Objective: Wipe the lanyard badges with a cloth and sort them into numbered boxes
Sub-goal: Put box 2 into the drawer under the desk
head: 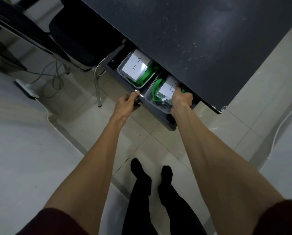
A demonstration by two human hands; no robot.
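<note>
Gripping the metal drawer handle (137, 92) with the left hand (127, 103), fingers curled tight round the bar, thumb on top. Reaching with the right hand (181, 99) down into the second box (150, 97), fingers curled at its far side under the worktop (192, 39) edge; a bit of green strap (184, 91) at the knuckles, but cannot tell whether gripped or only touched, fingertips hidden. In that clear second box: green lanyards (156, 85), clear badge holders (162, 99) among them, and a white paper label (165, 88) with its numeral half covered by the hand, unreadable. Just beside it to the left, touching or nearly so, a first clear box (123, 74) with a paper label marked "1" (135, 65) lying on top and more green lanyard (146, 76) below it. Both boxes side by side inside the pulled-out dark drawer (169, 122), partly tucked beneath the dark, dusty worktop. No cloth in view. Further out: pale tiled floor (142, 141), black chair (74, 39) with chrome leg (98, 87) left of the drawer, loose grey cables (52, 77) on the floor past it. At bottom, both bare forearms, dark red sleeves (53, 221), and two feet in black socks (136, 165) on the tiles.
</note>
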